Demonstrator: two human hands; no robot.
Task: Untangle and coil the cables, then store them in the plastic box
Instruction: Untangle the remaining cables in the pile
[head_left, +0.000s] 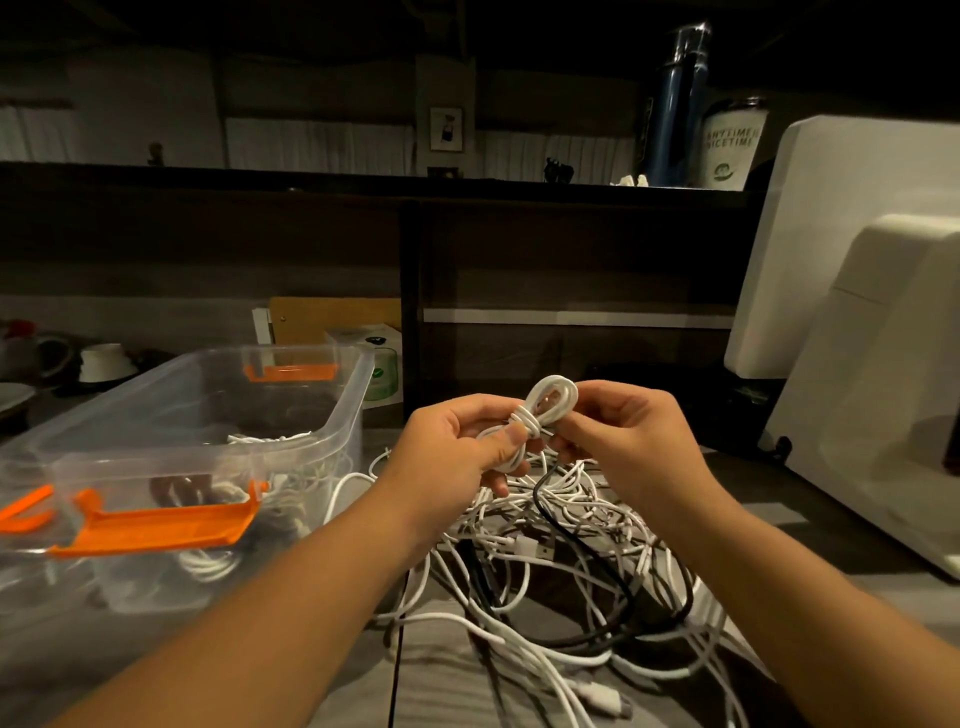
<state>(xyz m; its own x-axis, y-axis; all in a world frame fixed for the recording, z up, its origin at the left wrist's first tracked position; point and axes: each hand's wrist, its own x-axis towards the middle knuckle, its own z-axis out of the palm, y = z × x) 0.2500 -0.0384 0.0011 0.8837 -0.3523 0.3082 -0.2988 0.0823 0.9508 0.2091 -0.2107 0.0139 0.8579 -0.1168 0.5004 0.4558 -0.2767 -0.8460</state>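
Note:
A small white cable coil is held up above the table between both hands. My left hand grips its lower part, thumb pressed across the wraps. My right hand pinches the coil's right side with its fingertips. Below lies a tangled pile of white cables with a black cable running through it. The clear plastic box with orange latches stands to the left, and several coiled cables lie inside it.
A white appliance stands at the right on the grey wooden table. Behind the box sit a green-and-white carton and bowls at far left. A dark shelf at the back carries a blue bottle and a cup.

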